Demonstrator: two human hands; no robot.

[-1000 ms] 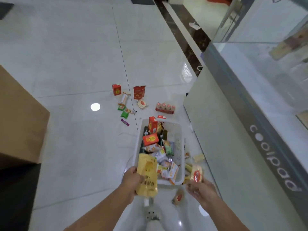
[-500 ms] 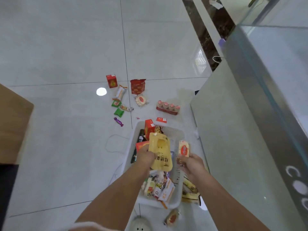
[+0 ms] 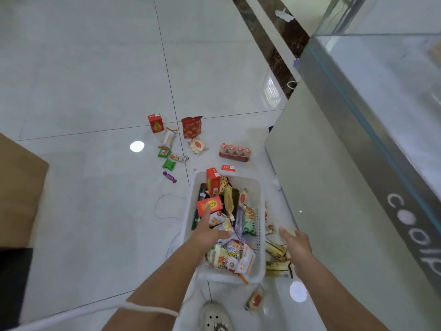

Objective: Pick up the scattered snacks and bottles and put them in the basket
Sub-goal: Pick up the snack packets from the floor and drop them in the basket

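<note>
A white plastic basket (image 3: 259, 187) stands on the floor, full of snack packs and boxes. My left hand (image 3: 210, 231) hovers over its middle, fingers spread, holding nothing. A yellow pouch (image 3: 228, 195) and a small red-and-white pack (image 3: 243, 198) lie inside the basket. My right hand (image 3: 296, 242) is open to the right of the basket, above yellow snack bars (image 3: 276, 253) on the floor. Beyond the basket lie a red box (image 3: 155, 123), a red bag (image 3: 191, 127), a pack of small bottles (image 3: 235, 152) and several candies (image 3: 170, 164). Another round snack (image 3: 255, 300) lies near my foot.
A glass display counter (image 3: 358, 144) rises close on the right. A brown cardboard box (image 3: 16, 189) stands at the left. A thin white cord (image 3: 164, 217) loops on the tiles left of the basket. My shoe (image 3: 216, 317) is just below the basket.
My left hand let go of the yellow pouch and my right hand let go of the small pack; both now lie in the basket. My right hand moved out to the basket's right.
</note>
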